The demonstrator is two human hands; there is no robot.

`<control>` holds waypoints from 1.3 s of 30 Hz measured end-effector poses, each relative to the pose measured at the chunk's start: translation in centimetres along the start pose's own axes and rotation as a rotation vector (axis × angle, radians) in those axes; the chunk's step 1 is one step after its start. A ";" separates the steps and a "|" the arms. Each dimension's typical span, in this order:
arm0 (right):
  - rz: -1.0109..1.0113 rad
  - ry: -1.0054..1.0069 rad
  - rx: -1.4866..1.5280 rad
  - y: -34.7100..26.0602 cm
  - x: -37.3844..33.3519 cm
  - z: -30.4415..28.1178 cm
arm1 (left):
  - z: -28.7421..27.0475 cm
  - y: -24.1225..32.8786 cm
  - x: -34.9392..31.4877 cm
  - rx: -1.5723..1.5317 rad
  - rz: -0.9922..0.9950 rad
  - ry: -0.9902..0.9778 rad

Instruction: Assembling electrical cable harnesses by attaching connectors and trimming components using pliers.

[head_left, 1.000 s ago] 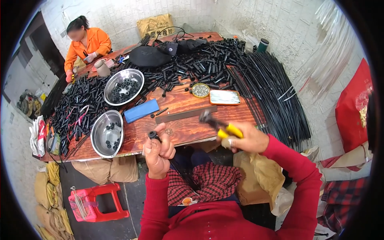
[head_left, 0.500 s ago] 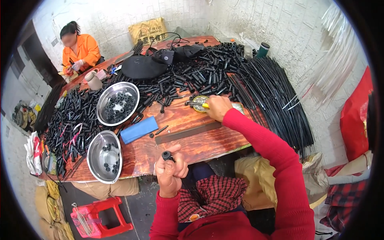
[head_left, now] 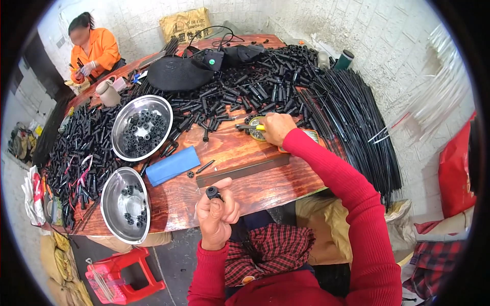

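Below the table's front edge, my left hand (head_left: 218,217) is wrapped round a black tubular part (head_left: 213,192), its ringed round end pointing up past the thumb. Across the table, my right hand (head_left: 278,129) grips a tool with a yellow handle (head_left: 260,127). The tool's dark tip lies over a round yellow-rimmed tin (head_left: 255,133); its exact kind is too small to tell. Nearer me on the wooden table (head_left: 245,191) lie a long dark bar (head_left: 242,171), a folded blue cloth (head_left: 173,166) and one loose thin black piece (head_left: 205,166).
A steel bowl (head_left: 164,109) holds many small black rings; another steel bowl (head_left: 109,217) holds fewer. Heaps of black tubes (head_left: 81,153) and a bundle of long black rods (head_left: 357,132) cover much of the table. A person in orange (head_left: 97,48) works at the far left. A red stool (head_left: 120,265) stands below.
The view has shifted slightly. My left hand still holds the black tubular part, and my right hand keeps the yellow-handled tool over the tin.
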State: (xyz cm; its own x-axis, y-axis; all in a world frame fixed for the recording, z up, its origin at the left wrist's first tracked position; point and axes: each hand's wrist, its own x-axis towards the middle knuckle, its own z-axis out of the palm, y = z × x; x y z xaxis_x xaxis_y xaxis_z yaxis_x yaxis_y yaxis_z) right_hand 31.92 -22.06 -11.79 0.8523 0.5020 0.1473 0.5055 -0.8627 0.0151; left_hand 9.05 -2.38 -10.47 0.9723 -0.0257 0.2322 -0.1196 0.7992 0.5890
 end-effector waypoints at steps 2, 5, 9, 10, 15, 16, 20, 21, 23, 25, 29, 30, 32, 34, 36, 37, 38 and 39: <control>-0.003 0.040 0.058 0.1 -0.1 -0.3 | -0.1 0.1 0.0 -0.003 0.001 -0.003; 0.028 0.087 0.159 -0.3 -0.1 -1.0 | -0.3 0.0 0.0 -0.019 0.018 -0.002; 0.191 -0.044 0.271 0.2 0.3 -1.9 | 0.1 -0.2 0.1 -0.023 0.022 0.011; 0.236 -0.075 0.317 0.2 0.4 -2.3 | 0.1 -0.2 0.1 -0.020 0.021 0.010; 0.363 -0.089 0.381 1.2 0.5 -1.6 | 0.5 -0.5 0.1 -0.021 0.032 0.004; 0.388 -0.106 0.406 1.4 0.5 -1.6 | 0.6 -0.5 0.1 -0.018 0.030 0.005; 0.403 -0.074 0.479 2.3 -0.3 -1.7 | 1.2 -0.8 0.2 0.008 0.025 0.001; 0.445 -0.110 0.651 2.6 -0.2 -1.9 | 1.4 -0.9 0.3 0.035 0.028 0.001; 0.486 -0.139 0.822 2.8 -0.9 -2.2 | 2.0 -1.1 0.1 0.042 0.025 -0.004; 0.392 -0.133 1.334 1.5 -2.8 -3.9 | 2.3 -1.2 -0.2 0.045 0.033 -0.004; 0.339 -0.266 1.789 -2.9 -7.6 -8.7 | 3.3 -1.1 -1.6 0.087 0.069 -0.020; 0.289 -0.257 1.795 -3.8 -8.8 -9.7 | 3.7 -1.1 -1.9 0.089 0.083 -0.034; 0.216 -0.269 1.799 -5.6 -11.3 -11.3 | 4.9 -1.2 -2.8 0.159 0.093 0.020; 0.192 -0.285 1.790 -7.8 -14.0 -13.4 | 5.7 -1.2 -3.5 0.221 0.117 0.026; 0.127 -0.342 1.787 -9.4 -15.8 -14.8 | 6.5 -1.0 -4.5 0.249 0.134 0.048; 0.118 -0.345 1.790 -10.2 -16.6 -15.1 | 7.0 -0.9 -5.0 0.270 0.143 0.061; 0.110 -0.320 1.743 -11.0 -17.2 -15.3 | 7.5 -0.7 -5.4 0.265 0.146 0.082; 0.103 -0.293 1.695 -11.6 -17.9 -15.6 | 7.8 -0.7 -5.8 0.271 0.150 0.082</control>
State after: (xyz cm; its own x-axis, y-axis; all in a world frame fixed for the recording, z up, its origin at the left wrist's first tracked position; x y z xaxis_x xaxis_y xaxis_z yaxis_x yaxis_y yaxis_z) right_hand 8.67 -22.02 0.83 0.7846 0.6128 -0.0938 -0.1454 0.0348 -0.9888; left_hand 1.91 -7.48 -6.15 0.9514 0.1381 0.2754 -0.3015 0.6012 0.7400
